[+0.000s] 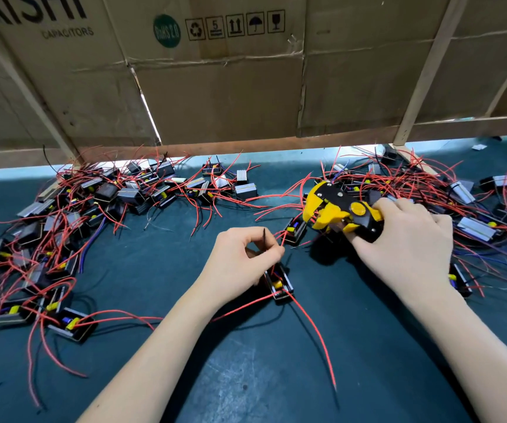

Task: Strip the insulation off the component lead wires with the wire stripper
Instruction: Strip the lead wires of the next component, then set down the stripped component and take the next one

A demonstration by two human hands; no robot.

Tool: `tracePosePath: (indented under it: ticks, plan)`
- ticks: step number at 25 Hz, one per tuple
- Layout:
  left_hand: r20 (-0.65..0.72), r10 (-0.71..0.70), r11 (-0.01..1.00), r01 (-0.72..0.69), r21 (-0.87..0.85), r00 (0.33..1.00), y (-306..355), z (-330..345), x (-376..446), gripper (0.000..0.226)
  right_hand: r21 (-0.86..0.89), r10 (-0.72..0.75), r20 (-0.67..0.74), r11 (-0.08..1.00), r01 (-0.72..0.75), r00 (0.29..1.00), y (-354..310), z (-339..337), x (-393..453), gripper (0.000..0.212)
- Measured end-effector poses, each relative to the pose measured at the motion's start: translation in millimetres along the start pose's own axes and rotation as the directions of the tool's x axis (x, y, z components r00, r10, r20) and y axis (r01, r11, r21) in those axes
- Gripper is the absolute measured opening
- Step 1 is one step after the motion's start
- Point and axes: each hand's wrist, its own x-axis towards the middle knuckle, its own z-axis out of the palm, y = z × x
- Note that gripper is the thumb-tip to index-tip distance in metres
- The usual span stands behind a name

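Two hands: both reach in from the near edge over a dark green mat (pixel 276 377), bare forearms showing.
Left hand (pixel 240 261): fingers curled, thumb and forefinger pinching a thin black lead wire (pixel 265 238) whose tip sticks up above the fingertips; red leads pass beside the same pinch.
Held component (pixel 279 283): a small black open-topped box with a yellow part inside, lying just below and right of the left hand's fingers; long red wires (pixel 313 325) trail from it toward the near edge.
Right hand (pixel 404 242): fingers wrapped round the handles of the wire stripper (pixel 339 210), gripping it.
Wire stripper: yellow and black, its head pointing left, raised a little above the mat with a shadow under it; how wide its jaws stand cannot be told, and red wire ends lie at them.
Second component (pixel 295 228): another black box between the two hands, just below the stripper's head.
Left pile (pixel 72 227): many black boxes tangled in red wires, with a few blue ones.
Right pile (pixel 447 196): more boxes and red wires behind and beside the right hand.
Far side: a cardboard wall (pixel 230 87) with printed handling symbols, held by pale wooden battens (pixel 423 71).
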Motion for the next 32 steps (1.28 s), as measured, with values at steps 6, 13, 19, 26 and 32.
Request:
tracePosePath:
  ticks: [6, 13, 19, 26, 32]
  plan:
    - [0.167, 0.094, 0.965, -0.049, -0.256, 0.982, -4, 7, 4, 0.062, 0.166, 0.123, 0.04, 0.978, -0.128, 0.992, 7, -6, 8, 0.042]
    - [-0.518, -0.018, 0.845, 0.29, 0.449, 0.855, -34, -51, 15, 0.019, 0.27, 0.103, 0.018, 0.957, -0.104, 0.995, 4, -11, 7, 0.033]
    - [-0.471, -0.242, 0.563, 0.518, 0.644, 0.848, -52, -67, 14, 0.029, 0.494, 0.023, -0.098, 0.869, 0.029, 0.995, 1, -15, 7, 0.026]
    - [-0.505, -0.015, 0.907, 0.225, 0.357, 0.863, -39, -69, 14, 0.004, 0.587, -0.104, -0.231, 0.778, 0.224, 0.967, -4, -17, 5, 0.019]
    - [-0.061, 0.022, 0.993, -0.029, -0.116, 0.998, 2, -56, 3, 0.025, 0.648, -0.034, -0.273, 0.732, 0.21, 0.961, -2, -18, 5, 0.024]
